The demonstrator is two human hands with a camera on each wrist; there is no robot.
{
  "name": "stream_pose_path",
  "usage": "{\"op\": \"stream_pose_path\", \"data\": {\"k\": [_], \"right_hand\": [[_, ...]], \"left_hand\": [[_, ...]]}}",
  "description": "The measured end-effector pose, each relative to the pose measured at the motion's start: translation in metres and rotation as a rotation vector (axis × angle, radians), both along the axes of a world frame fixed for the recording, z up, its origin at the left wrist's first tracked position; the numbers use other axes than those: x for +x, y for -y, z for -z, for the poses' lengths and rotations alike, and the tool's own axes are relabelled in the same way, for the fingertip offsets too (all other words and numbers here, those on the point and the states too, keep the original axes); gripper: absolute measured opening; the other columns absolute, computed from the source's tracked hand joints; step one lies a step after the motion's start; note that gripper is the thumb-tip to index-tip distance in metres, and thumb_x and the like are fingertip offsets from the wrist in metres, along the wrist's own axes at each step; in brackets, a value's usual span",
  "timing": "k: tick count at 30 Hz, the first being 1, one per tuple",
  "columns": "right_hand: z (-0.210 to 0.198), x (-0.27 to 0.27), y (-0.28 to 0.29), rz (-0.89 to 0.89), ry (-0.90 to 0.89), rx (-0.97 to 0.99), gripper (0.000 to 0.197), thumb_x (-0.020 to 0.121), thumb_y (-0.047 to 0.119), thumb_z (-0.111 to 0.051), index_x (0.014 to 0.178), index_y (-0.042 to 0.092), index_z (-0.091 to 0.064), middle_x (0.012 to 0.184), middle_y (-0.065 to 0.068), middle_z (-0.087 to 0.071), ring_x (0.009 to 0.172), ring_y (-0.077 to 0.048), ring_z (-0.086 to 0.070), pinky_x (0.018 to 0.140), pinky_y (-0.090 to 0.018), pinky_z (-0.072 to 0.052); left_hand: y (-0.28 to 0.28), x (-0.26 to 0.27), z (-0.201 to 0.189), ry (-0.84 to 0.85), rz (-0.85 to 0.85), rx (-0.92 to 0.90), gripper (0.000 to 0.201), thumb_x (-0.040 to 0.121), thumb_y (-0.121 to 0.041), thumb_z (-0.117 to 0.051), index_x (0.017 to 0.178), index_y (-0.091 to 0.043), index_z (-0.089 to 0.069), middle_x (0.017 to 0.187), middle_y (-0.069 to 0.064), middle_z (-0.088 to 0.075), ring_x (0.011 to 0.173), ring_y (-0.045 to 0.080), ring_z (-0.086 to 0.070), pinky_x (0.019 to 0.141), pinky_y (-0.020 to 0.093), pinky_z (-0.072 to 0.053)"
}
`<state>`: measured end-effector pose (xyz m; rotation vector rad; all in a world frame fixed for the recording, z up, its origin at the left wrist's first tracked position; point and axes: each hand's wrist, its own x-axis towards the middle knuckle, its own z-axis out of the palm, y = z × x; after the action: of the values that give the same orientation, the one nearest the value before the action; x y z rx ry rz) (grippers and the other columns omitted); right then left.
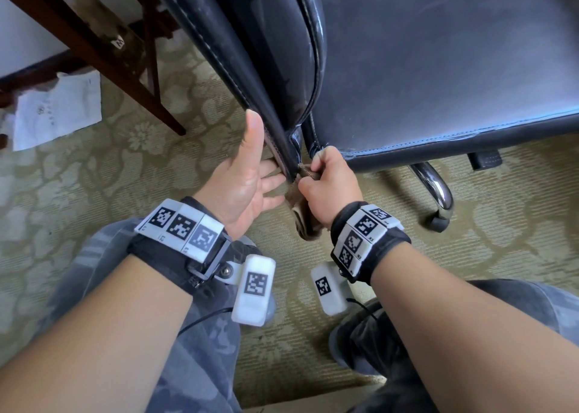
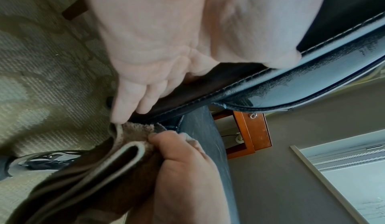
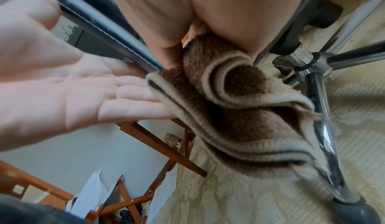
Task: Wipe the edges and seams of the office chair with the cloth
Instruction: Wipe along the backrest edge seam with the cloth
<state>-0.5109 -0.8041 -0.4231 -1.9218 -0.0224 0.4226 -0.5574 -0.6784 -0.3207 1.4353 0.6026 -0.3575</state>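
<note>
The black leather office chair fills the top of the head view, its stitched backrest [image 1: 250, 46] standing edge-on beside the seat [image 1: 438, 67]. My left hand [image 1: 247, 174] lies flat against the backrest's lower edge [image 2: 239, 85], fingers straight, thumb up. My right hand [image 1: 329, 183] grips a folded brown cloth [image 1: 302, 221] with a pale hem and holds it at the backrest's bottom corner, by the seam where back meets seat. The cloth [image 3: 239, 109] hangs in folds below my fist and touches my left fingers [image 3: 133, 95].
A chrome chair leg [image 1: 438, 190] with a black caster [image 1: 437, 223] stands on the patterned carpet to the right. A dark wooden table leg [image 1: 103, 55] and a sheet of paper [image 1: 59, 108] lie to the left. My knees are below.
</note>
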Motion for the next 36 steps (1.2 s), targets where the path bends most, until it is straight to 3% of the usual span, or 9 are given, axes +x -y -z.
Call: {"op": "stream_pose_path", "data": {"k": [4,6,9,14,16,20,27,31,36], "right_hand": [[-0.007,0.003,-0.001,0.021,0.027,0.028,0.026,0.083,0.007,-0.061,0.083,0.024,-0.041,0.066,0.012,-0.050,0.050,-0.001,-0.042,0.052,-0.014,-0.036],[-0.011,0.004,-0.001,0.028,0.050,0.025,0.026,0.082,0.008,-0.061,0.082,0.025,-0.041,0.066,0.012,-0.050,0.055,-0.004,-0.043,0.059,-0.023,-0.040],[-0.017,0.005,0.000,0.028,0.081,0.051,0.025,0.081,0.009,-0.061,0.083,0.025,-0.042,0.067,0.011,-0.050,0.059,-0.012,-0.044,0.064,-0.032,-0.045],[-0.018,0.001,0.012,0.098,0.090,0.047,0.021,0.085,0.011,-0.062,0.087,0.023,-0.045,0.067,0.010,-0.049,0.051,-0.006,-0.041,0.052,-0.016,-0.037],[-0.011,-0.002,0.013,0.113,0.039,-0.047,0.017,0.087,0.015,-0.064,0.093,0.021,-0.049,0.071,0.010,-0.053,0.057,-0.004,-0.046,0.052,-0.014,-0.035],[0.002,-0.005,0.008,0.086,-0.035,-0.137,0.016,0.088,0.023,-0.067,0.098,0.022,-0.055,0.079,0.012,-0.059,0.072,-0.008,-0.054,0.064,-0.026,-0.038],[0.003,-0.003,0.000,0.151,-0.057,-0.065,0.029,0.086,0.020,-0.068,0.088,0.022,-0.039,0.080,0.006,-0.058,0.067,-0.010,-0.052,0.058,-0.022,-0.036],[0.001,0.002,0.000,0.127,-0.059,-0.024,0.031,0.084,0.015,-0.065,0.082,0.024,-0.036,0.080,0.010,-0.058,0.065,-0.008,-0.049,0.059,-0.023,-0.036],[-0.006,0.006,0.002,0.056,-0.022,-0.031,0.031,0.083,0.014,-0.063,0.078,0.024,-0.035,0.074,0.006,-0.054,0.064,-0.015,-0.045,0.065,-0.031,-0.042]], "left_hand": [[0.004,-0.001,-0.005,-0.021,0.012,0.021,0.125,0.054,-0.106,-0.040,0.153,-0.031,-0.047,0.151,0.006,-0.056,0.145,0.026,-0.049,0.118,0.063,-0.036],[0.004,-0.001,-0.006,-0.028,0.022,0.018,0.114,0.058,-0.103,-0.036,0.147,-0.033,-0.053,0.148,0.004,-0.060,0.142,0.024,-0.052,0.118,0.062,-0.037],[0.001,0.000,-0.003,-0.023,0.025,0.015,0.142,0.038,-0.108,-0.051,0.156,-0.029,-0.045,0.156,0.008,-0.052,0.145,0.027,-0.049,0.119,0.064,-0.035],[-0.003,0.001,0.000,-0.001,0.022,0.002,0.153,0.030,-0.105,-0.060,0.162,-0.032,-0.033,0.159,0.015,-0.047,0.144,0.032,-0.049,0.120,0.062,-0.034],[-0.005,0.001,0.001,0.006,0.028,0.006,0.153,0.030,-0.105,-0.061,0.163,-0.034,-0.030,0.159,0.016,-0.047,0.142,0.032,-0.052,0.119,0.061,-0.036],[-0.008,0.003,0.006,0.024,0.034,0.010,0.154,0.029,-0.104,-0.062,0.163,-0.035,-0.029,0.159,0.018,-0.047,0.141,0.035,-0.052,0.119,0.059,-0.038],[-0.008,0.003,0.011,0.070,0.027,0.033,0.153,0.031,-0.103,-0.063,0.162,-0.032,-0.029,0.154,0.017,-0.053,0.137,0.032,-0.057,0.121,0.052,-0.038],[-0.007,0.003,0.012,0.088,0.019,0.034,0.131,0.033,-0.102,-0.062,0.146,-0.040,-0.039,0.148,0.015,-0.059,0.133,0.029,-0.061,0.119,0.051,-0.041],[-0.007,0.004,0.013,0.096,0.016,0.053,0.139,0.032,-0.103,-0.061,0.151,-0.033,-0.044,0.138,0.008,-0.068,0.128,0.023,-0.065,0.116,0.045,-0.045]]}}
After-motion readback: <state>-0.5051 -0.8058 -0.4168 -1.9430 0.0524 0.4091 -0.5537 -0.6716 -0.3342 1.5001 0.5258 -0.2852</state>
